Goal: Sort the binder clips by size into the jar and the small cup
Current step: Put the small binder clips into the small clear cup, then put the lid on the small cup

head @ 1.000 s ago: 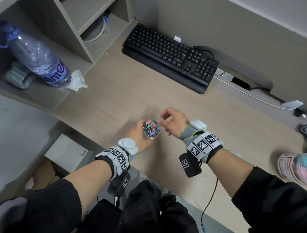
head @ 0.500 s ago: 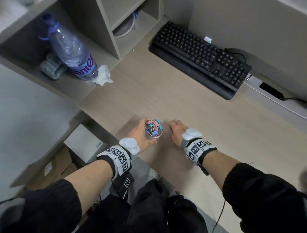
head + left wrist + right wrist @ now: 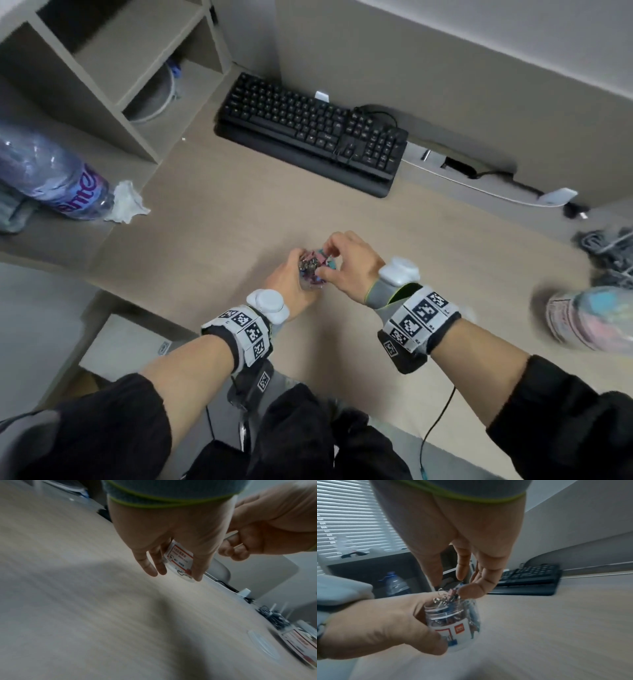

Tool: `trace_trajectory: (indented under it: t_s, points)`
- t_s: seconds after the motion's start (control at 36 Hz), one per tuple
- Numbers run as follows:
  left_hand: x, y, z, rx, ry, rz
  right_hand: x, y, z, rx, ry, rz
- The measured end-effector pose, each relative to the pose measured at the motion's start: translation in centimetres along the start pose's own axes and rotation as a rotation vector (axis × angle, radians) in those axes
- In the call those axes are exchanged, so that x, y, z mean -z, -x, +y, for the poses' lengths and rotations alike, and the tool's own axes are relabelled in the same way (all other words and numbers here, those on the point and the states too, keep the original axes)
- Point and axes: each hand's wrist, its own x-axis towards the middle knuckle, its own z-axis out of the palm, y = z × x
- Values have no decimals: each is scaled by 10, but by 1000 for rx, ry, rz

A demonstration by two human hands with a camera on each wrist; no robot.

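A small clear jar (image 3: 310,274) (image 3: 453,622) (image 3: 178,559) with a red and white label stands on the desk, heaped with pink, blue and teal binder clips (image 3: 448,597). My left hand (image 3: 287,277) (image 3: 385,622) grips it round the side. My right hand (image 3: 339,263) (image 3: 453,582) hovers over its mouth, thumb and fingertips curled down and pinching a pink clip (image 3: 452,592) at the top of the heap. A larger jar (image 3: 589,318) (image 3: 298,642) of pastel clips stands blurred at the desk's right edge.
A black keyboard (image 3: 311,130) lies at the back with cables (image 3: 479,186) to its right. On the left, shelves hold a water bottle (image 3: 51,174) and a crumpled tissue (image 3: 126,202). A clear lid (image 3: 262,646) lies near the larger jar. Dark cords (image 3: 606,246) are piled far right.
My right hand has lifted off the desk beside the small jar and come over its mouth, with fingertips now in the clips. The left hand keeps its hold on the jar.
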Motion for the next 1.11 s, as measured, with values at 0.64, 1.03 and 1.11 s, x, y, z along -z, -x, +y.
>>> trace_trajectory:
  t_s: [0.64,1.03,1.11]
  points:
    - [-130,2,125,-170,-45,-228,83,113,167,-193,-115,275]
    - [-134,16,120,-163,-167,-114,43,127,231,-405,340,-95]
    - [-129,23,115,-148,-157,-79,38,121,229,-372,371,-102]
